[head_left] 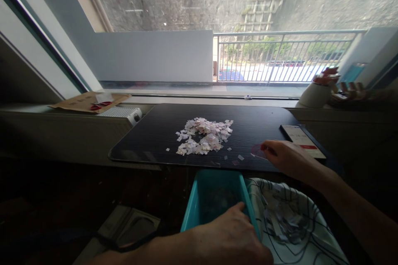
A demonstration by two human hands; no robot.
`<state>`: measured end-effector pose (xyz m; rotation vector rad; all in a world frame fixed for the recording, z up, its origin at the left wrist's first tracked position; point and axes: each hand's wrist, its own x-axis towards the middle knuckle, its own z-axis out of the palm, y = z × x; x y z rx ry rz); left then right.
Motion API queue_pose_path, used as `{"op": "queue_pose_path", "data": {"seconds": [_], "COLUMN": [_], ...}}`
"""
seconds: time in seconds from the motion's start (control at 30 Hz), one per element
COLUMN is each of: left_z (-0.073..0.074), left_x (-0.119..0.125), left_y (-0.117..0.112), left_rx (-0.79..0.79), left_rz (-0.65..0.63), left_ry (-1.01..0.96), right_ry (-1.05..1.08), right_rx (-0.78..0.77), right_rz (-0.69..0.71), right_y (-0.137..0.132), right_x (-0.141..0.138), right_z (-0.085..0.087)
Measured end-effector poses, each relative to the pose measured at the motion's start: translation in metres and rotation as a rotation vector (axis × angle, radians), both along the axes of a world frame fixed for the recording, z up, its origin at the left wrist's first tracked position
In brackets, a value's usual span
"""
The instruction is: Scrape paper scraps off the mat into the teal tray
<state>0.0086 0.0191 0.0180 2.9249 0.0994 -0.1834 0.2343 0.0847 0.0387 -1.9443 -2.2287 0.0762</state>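
Note:
My right hand (281,155) is above the right part of the dark table, closed in a pinch. Between its fingertips is a thin, pinkish see-through piece of plastic (257,152). My left hand (231,230) reaches over the near end of a teal bin (191,213), its fingers bent around the bin's right rim; the fingertips are partly hidden. Small pieces lie dimly at the bottom of the bin. In the middle of the tabletop is a loose heap of small whitish cut pieces (207,134), with a few strays such as a clear square (241,157) near the front edge.
Right of the bin stands a lined basket (256,186) holding paper scraps. A phone (303,140) lies on the black table (139,145) beside my right wrist. Red-handled scissors (100,107) rest on a brown envelope (77,102) at left. A white vase (312,94) stands by the window.

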Motion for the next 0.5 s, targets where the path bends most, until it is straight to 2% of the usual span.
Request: {"op": "queue_pose_path", "data": {"seconds": [0.1, 0.27, 0.4, 0.5], "left_z": [0.009, 0.015, 0.017, 0.016], "left_x": [0.003, 0.004, 0.005, 0.007], "left_y": [0.001, 0.005, 0.006, 0.006], "left_rx": [-0.006, -0.005, -0.012, -0.019], "left_rz": [0.002, 0.003, 0.011, 0.006], "left_ry": [0.044, 0.115, 0.121, 0.115], "right_ry": [0.09, 0.128, 0.232, 0.259], "right_rx": [0.079, 0.057, -0.025, 0.002], "right_rz": [0.066, 0.124, 0.288, 0.3], "right_y": [-0.006, -0.012, -0.022, -0.012], "right_x": [-0.007, -0.019, -0.023, -0.027], "right_z": [-0.008, -0.021, -0.022, -0.022]}}
